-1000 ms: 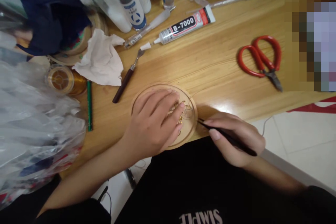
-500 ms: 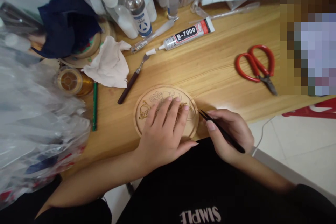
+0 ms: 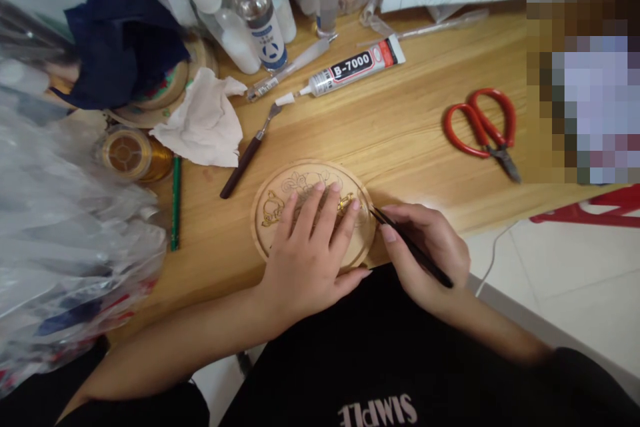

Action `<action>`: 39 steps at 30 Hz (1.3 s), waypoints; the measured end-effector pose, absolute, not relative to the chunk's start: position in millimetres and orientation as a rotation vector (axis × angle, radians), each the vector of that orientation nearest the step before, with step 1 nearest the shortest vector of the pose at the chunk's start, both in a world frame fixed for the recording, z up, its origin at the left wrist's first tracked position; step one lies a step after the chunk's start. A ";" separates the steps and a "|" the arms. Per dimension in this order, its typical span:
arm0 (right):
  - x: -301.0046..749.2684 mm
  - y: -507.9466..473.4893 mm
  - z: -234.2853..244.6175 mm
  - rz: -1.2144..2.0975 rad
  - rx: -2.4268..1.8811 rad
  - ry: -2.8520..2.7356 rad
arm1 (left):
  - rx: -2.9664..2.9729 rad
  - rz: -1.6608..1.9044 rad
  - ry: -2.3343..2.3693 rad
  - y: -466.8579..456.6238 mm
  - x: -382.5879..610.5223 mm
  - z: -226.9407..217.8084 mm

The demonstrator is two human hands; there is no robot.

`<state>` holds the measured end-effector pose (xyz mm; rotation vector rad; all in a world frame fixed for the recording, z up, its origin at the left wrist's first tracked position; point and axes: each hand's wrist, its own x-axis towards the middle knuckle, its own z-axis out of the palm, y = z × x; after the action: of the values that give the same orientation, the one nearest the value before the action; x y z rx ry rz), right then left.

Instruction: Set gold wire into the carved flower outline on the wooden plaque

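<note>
A round wooden plaque [image 3: 361, 243] with a raised rim lies at the table's front edge. It carries a drawn line pattern, parts of which are outlined in gold wire [image 3: 273, 210]. My left hand [image 3: 313, 247] rests flat on the plaque with its fingers spread, covering much of the pattern. To its right, my right hand [image 3: 425, 247] grips black tweezers [image 3: 417, 250] between thumb and fingers. The tweezers' tips are at the plaque's right rim; whether they touch it or hold anything I cannot tell.
Red-handled cutters [image 3: 483, 130] lie on the right. Behind the plaque are a B-7000 glue tube [image 3: 353, 69], a small palette knife [image 3: 250, 153] and several bottles [image 3: 260, 20]. A spool of gold wire [image 3: 133, 155], a green pencil [image 3: 175, 203] and plastic bags [image 3: 75, 227] are left.
My right hand has moved a little left, bringing the tweezers' tips to the plaque's rim. My left hand stays in place on the plaque. The whole view has shifted slightly.
</note>
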<state>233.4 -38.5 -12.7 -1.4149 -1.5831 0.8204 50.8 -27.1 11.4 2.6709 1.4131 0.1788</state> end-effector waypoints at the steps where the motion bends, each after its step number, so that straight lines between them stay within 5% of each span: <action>1: 234.2 -37.0 -11.2 0.823 -1.424 -1.602 | 2.669 0.172 1.413 -27.2 51.0 11.7; 39: 257.0 51.4 24.4 0.683 -0.556 -2.666 | 2.768 0.165 1.384 -26.9 49.6 10.1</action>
<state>257.0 51.4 24.4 -0.5564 -2.6661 0.6832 49.6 -26.9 10.1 2.7683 1.3842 0.1653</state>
